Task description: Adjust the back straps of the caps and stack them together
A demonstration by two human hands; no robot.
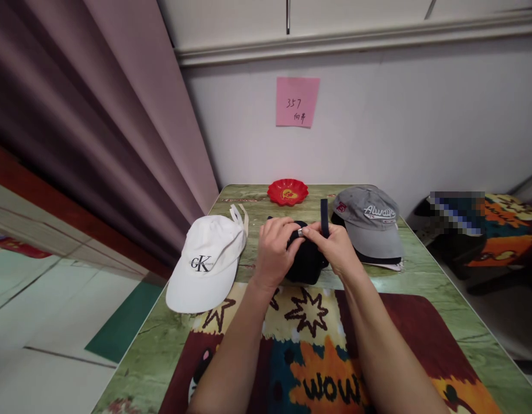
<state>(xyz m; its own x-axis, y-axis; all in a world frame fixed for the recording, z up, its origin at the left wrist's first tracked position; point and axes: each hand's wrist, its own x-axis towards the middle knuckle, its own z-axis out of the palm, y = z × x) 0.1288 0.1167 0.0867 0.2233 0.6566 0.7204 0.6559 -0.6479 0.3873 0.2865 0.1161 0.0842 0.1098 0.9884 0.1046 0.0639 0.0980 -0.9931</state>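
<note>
Black cap (306, 265), dark strap (324, 216) upright, small silvery buckle (300, 233)

Handwritten number 357 on a pink note (297, 102), two small Chinese characters beneath it, large letters resembling "CK" on a white cap (212, 244), crossed by tiny illegible print, "Always" in white script on a grey cap (369, 198), "WOW" on a patterned mat (311, 353).

A narrow passage is offered over tabletop (247, 272) between the black cap (307, 264) and the white cap (208, 244) at its left, while the way is hemmed by a gray cap (369, 221) at its right, a red dish (288, 193) beyond it and forearms (378, 328) before it.
</note>
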